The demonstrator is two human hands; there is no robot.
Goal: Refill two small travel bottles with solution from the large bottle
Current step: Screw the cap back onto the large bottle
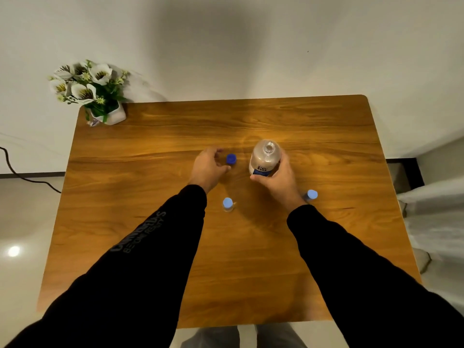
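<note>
The large clear bottle (265,158) with a blue label stands upright and uncapped near the middle of the wooden table (175,247). My right hand (280,180) is wrapped around its lower body. Its dark blue cap (231,159) lies on the table just left of the bottle. My left hand (210,167) hovers beside that cap with fingers apart, holding nothing. One small travel bottle (228,204) with a light blue cap stands between my forearms. A second small capped bottle (311,195) stands to the right, partly hidden behind my right wrist.
A white pot of artificial flowers (91,92) sits at the table's far left corner against the wall. A black cable (15,172) runs over the floor at left. Pale fabric (434,222) lies right of the table.
</note>
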